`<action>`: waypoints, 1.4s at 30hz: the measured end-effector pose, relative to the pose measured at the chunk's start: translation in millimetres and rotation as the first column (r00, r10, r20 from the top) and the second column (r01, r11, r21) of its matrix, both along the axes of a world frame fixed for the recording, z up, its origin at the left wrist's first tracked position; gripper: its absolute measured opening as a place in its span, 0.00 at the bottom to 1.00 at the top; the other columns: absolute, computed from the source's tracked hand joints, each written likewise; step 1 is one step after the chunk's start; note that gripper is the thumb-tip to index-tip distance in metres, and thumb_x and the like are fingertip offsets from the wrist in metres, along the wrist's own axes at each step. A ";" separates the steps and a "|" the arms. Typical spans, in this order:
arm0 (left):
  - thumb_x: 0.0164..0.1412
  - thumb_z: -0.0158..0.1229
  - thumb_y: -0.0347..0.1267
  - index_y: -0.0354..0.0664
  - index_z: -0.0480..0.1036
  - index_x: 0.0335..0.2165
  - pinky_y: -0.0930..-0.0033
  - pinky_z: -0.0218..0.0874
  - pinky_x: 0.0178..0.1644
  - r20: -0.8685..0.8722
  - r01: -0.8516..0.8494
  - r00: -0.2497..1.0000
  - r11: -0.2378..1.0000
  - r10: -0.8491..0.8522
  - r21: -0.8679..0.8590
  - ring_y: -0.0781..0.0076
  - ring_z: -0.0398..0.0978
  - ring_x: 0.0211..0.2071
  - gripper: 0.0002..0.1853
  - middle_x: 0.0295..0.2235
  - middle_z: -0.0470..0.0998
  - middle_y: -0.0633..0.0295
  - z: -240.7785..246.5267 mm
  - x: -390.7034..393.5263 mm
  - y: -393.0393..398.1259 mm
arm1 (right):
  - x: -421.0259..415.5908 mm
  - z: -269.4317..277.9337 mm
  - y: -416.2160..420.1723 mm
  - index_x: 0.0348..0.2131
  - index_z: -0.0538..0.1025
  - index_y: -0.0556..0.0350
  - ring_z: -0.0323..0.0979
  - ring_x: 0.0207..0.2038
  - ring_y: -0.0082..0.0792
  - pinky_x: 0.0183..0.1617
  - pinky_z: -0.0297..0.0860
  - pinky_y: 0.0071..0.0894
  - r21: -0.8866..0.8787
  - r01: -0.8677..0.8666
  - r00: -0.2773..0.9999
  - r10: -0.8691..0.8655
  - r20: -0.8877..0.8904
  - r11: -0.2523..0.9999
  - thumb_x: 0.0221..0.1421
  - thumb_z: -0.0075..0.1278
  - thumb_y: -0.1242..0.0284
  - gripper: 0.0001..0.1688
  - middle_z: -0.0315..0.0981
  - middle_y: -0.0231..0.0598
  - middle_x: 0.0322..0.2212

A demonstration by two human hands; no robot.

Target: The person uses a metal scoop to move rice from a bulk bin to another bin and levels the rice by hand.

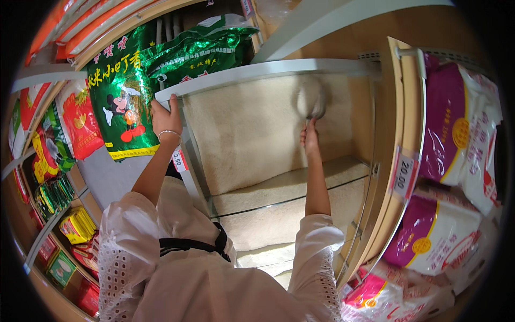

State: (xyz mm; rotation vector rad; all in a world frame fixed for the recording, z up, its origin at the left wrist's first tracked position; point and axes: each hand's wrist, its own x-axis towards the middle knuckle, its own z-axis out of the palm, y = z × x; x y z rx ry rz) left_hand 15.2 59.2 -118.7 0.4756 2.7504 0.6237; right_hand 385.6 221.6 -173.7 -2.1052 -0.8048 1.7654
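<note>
My right hand [310, 139] is closed on the handle of a metal scoop [311, 98], blurred, over a bin of pale grain, probably rice [257, 129]. The scoop's bowl points away from me, towards the bin's far side. My left hand [167, 116] rests on the far left corner of the bin's white frame [249, 76], thumb and fingers around its edge. A bracelet circles the left wrist. Just left of that hand a green foil rice bag [124, 96] with a cartoon mouse stands upright. A price tag [180, 160] hangs below my left wrist.
More green bags [201, 52] lie behind the frame. Shelves with red rice bags [80, 120] and yellow packets [77, 225] line the left. Purple and white sacks [458, 133] fill the right side, beyond a wooden panel [396, 100] with a price tag [403, 173]. A white bar [314, 28] slants overhead.
</note>
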 end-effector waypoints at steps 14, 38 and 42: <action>0.54 0.40 0.58 0.36 0.58 0.43 0.49 0.61 0.40 0.023 -0.012 1.000 0.999 0.011 0.032 0.42 0.70 0.40 0.34 0.44 0.67 0.45 5.6 6.0 5.5 | 3.1 151.9 -130.4 0.19 0.63 0.46 0.44 0.11 0.15 0.13 0.41 0.16 -0.046 0.019 0.995 -0.024 -0.096 0.999 0.54 0.32 0.39 0.32 0.49 0.20 0.10; 0.55 0.38 0.57 0.34 0.58 0.46 0.49 0.58 0.44 0.115 -0.004 0.993 0.997 -0.004 0.074 0.43 0.67 0.43 0.36 0.45 0.66 0.44 16.9 6.2 3.9 | -83.6 164.4 -229.1 0.16 0.58 0.46 0.41 0.10 0.17 0.12 0.40 0.19 0.187 0.206 0.955 -0.155 -0.255 0.961 0.58 0.25 0.43 0.32 0.45 0.22 0.09; 0.55 0.38 0.57 0.34 0.58 0.46 0.49 0.58 0.44 0.102 0.003 0.995 0.998 -0.010 0.062 0.42 0.67 0.42 0.36 0.44 0.66 0.44 13.6 4.8 2.8 | -88.8 166.3 -237.2 0.16 0.58 0.45 0.41 0.09 0.17 0.12 0.39 0.19 0.136 0.270 0.937 -0.227 -0.267 0.953 0.58 0.25 0.42 0.33 0.46 0.22 0.09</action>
